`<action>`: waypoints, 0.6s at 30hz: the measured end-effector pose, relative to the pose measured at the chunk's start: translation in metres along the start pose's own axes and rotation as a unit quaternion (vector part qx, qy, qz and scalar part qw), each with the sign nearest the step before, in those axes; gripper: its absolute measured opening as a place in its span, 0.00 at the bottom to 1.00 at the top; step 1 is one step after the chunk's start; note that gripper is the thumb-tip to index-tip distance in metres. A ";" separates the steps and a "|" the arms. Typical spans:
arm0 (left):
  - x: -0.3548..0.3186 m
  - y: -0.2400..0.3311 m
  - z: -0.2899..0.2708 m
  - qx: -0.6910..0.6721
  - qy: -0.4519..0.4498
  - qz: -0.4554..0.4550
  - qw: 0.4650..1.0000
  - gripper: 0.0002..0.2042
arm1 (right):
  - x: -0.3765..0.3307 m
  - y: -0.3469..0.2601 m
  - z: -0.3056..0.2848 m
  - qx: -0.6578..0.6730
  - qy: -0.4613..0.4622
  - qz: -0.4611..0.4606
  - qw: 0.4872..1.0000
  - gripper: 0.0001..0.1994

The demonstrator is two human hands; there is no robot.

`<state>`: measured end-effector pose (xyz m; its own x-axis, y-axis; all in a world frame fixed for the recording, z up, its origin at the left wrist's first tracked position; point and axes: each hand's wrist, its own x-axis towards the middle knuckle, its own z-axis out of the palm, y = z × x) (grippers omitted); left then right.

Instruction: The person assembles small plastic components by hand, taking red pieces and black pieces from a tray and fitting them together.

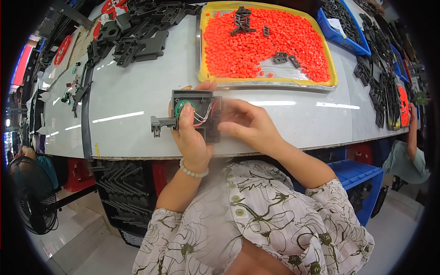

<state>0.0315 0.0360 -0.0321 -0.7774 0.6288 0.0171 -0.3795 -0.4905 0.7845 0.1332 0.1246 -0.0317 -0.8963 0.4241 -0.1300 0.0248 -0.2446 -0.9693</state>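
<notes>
Above the table's front edge, my left hand (189,135) holds a dark grey plastic housing (195,95), its thumb pressing on a round green part (179,110) inside. White and red wires (201,119) run from that part toward the housing's right side. A grey bracket-like piece (163,122) sticks out to the left. My right hand (250,123) is closed at the housing's right edge, thumb below and fingers above; those upper fingers are slightly blurred. Part of the housing's right side is hidden behind them.
Beyond the hands stands a yellow-edged metal tray (270,85) of small red-orange pieces, with a few dark parts on them. Dark grey housings (146,48) lie piled at far left. Far right are a blue bin (348,43) and dark parts (378,91). A black fan (34,195) stands at left.
</notes>
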 end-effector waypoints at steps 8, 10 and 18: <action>-0.006 0.002 -0.003 0.045 0.000 0.009 0.999 0.18 | 0.002 -0.018 -0.003 -0.477 0.035 -0.369 0.797 0.20; -0.008 0.003 -0.002 0.070 0.002 -0.003 0.998 0.20 | 0.006 -0.016 -0.003 -0.495 0.024 -0.359 0.791 0.17; 0.000 -0.003 -0.009 0.076 -0.006 -0.012 0.997 0.19 | 0.009 -0.027 -0.006 -0.508 -0.015 -0.310 0.803 0.17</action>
<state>0.0282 0.0319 -0.0404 -0.7625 0.6470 0.0033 -0.3169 -0.3780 0.8699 0.1268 0.1407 -0.0081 -0.8857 0.1649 0.4340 -0.0955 0.8502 -0.5178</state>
